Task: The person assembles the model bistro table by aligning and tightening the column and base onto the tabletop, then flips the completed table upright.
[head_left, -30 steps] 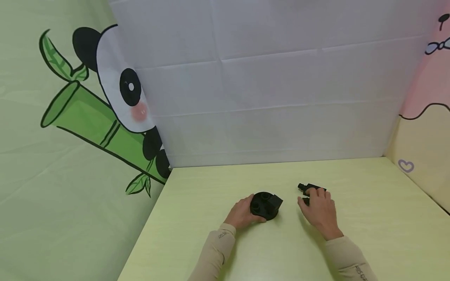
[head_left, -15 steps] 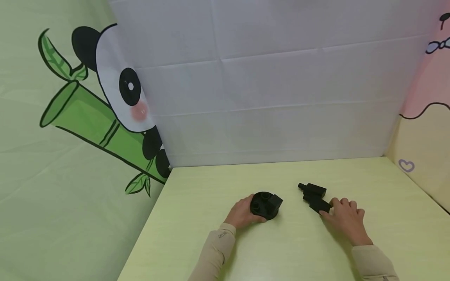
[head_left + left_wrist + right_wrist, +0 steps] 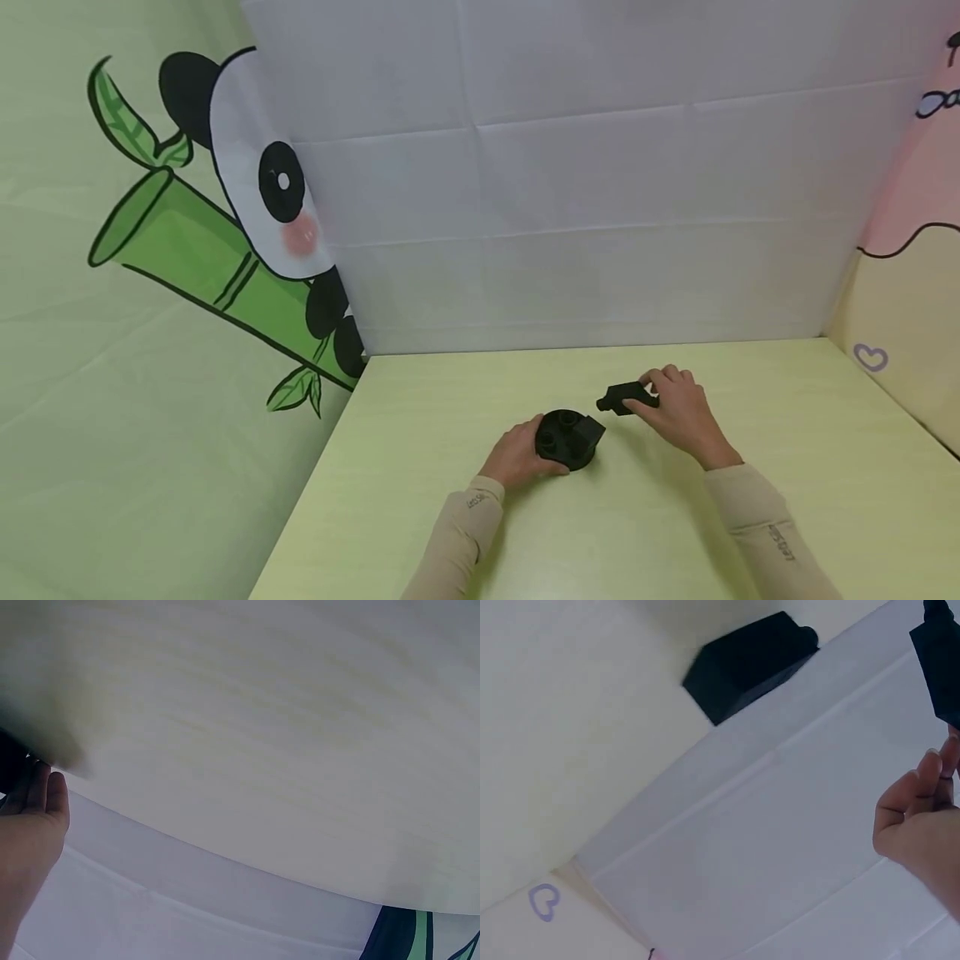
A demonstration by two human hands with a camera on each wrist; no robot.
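Observation:
In the head view my left hand (image 3: 517, 454) grips the left edge of a black round base (image 3: 558, 437). The base has round sockets on top and a square block standing up at its right side. To its right, my right hand (image 3: 681, 412) pinches the rear end of a black rectangular block (image 3: 626, 397) with a narrow knob, pointing left toward the base but apart from it. A second block of that kind, a black block with a knob (image 3: 750, 664), lies on the table in the right wrist view; the right hand seems to hide it from the head view.
A pale yellow-green table (image 3: 420, 392) carries these pieces. Behind it hangs a white cloth (image 3: 585, 250). At the left stands a green cloth with a printed panda (image 3: 247, 183) and bamboo; a pink and cream panel (image 3: 911, 292) borders the right.
My right hand moved from the two blocks near it to the nearer one, took hold of it, lifted it and carried it up and left. The left hand and base stay put.

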